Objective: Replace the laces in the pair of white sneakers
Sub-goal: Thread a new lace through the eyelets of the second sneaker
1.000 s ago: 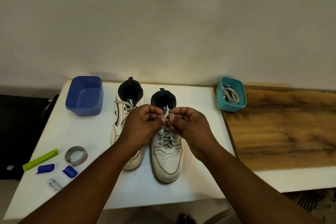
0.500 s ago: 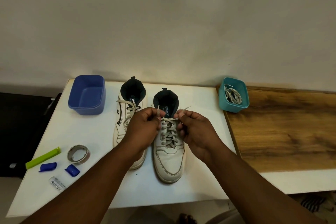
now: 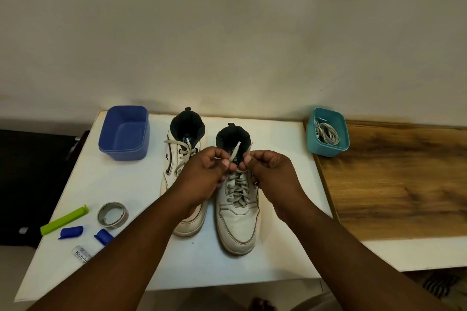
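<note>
Two bare hands met over the right-hand white leather high-top sneaker [image 3: 237, 219], which stood toe toward the camera on a white tabletop [image 3: 126, 189], its grey lace [image 3: 237, 190] still crossed through the eyelets. The left hand [image 3: 202, 179] pinched one loose end of that lace between thumb and forefinger, the flat tip [image 3: 235, 151] sticking up over the shoe's dark collar. The right hand [image 3: 271, 174] had its fingers curled and its thumb and forefinger pressed together beside the other lace end, which rose thinly at the collar's right edge; whether that end was actually held could not be told. The second white sneaker [image 3: 182, 166] stood just beside the first, to its left, partly covered by the left forearm, its pale lace loosely threaded near the top. At the table's far left corner sat a blue rectangular plastic tub [image 3: 124, 134]. At the far right, on the edge of a wood-grain surface [image 3: 394, 184], a teal plastic tub [image 3: 328, 134] held a coil of light laces [image 3: 327, 132]. Near the front left lay a lime-green plastic clip [image 3: 64, 219], a grey roll of tape [image 3: 112, 214], two small blue plastic pieces [image 3: 70, 232] and a small clear labelled item [image 3: 80, 254].
</note>
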Demonstrator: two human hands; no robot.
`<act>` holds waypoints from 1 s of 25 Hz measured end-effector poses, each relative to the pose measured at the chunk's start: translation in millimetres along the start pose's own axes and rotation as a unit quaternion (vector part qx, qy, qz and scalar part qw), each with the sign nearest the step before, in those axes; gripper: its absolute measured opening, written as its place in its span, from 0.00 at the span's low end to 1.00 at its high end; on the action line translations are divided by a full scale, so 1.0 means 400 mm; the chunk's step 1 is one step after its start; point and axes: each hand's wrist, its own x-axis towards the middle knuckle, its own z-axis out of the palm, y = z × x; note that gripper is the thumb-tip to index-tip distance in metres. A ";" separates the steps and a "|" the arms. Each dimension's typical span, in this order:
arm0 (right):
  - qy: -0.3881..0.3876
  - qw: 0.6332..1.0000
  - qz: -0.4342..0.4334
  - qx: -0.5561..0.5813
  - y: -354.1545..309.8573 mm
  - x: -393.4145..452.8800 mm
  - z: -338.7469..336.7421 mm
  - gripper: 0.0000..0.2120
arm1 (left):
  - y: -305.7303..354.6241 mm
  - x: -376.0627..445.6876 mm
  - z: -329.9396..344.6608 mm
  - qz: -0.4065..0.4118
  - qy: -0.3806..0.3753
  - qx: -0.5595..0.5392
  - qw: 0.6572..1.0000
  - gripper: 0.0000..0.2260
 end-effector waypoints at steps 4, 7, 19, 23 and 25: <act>0.004 0.999 -0.017 -0.047 0.004 0.004 -0.001 0.07 | 0.003 -0.009 0.004 0.017 -0.042 -0.007 0.999 0.06; -0.011 0.997 -0.026 -0.073 0.002 0.001 -0.003 0.09 | 0.005 -0.008 0.007 0.008 -0.042 -0.025 0.999 0.06; 0.064 0.940 -0.152 -0.299 0.026 0.008 -0.023 0.08 | 0.008 -0.018 -0.021 0.199 0.067 0.420 0.883 0.11; 0.079 0.941 -0.152 -0.292 0.021 0.003 -0.026 0.06 | -0.008 -0.018 -0.020 0.183 0.092 0.437 0.876 0.08; 0.093 0.955 -0.128 -0.249 0.017 -0.002 -0.020 0.08 | -0.013 -0.016 -0.022 0.187 0.102 0.437 0.874 0.10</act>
